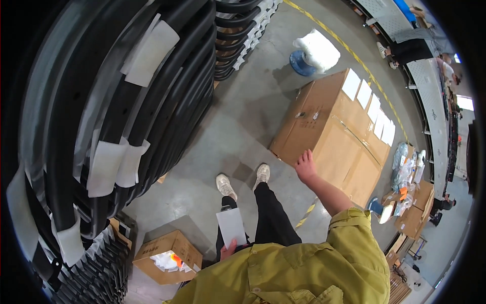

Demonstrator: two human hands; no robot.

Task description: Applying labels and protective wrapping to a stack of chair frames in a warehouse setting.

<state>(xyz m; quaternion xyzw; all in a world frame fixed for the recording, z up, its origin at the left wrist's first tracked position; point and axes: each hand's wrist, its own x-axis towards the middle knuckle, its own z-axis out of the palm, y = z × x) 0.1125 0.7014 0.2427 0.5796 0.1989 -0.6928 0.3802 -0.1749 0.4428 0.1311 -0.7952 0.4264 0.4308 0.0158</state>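
My left hand (229, 249) is closed around the near end of a flat white sheet (231, 226), held low in front of my legs. A dark clip-like strip shows at the sheet's far end. My right hand (306, 166) reaches forward with its fingers apart and nothing in them. It is at the near left edge of a large cardboard box (349, 152); whether it touches the cardboard I cannot tell. Several white paper sheets (364, 94) lie in a row along the box's far right edge.
Black curved tubes (167, 101) with white foam wraps (107, 167) are stacked at left. An open carton (169, 256) with white and orange contents stands low left. A blue stool (302, 63) carries a white wrapped bundle (319, 49). People work along tables at far right.
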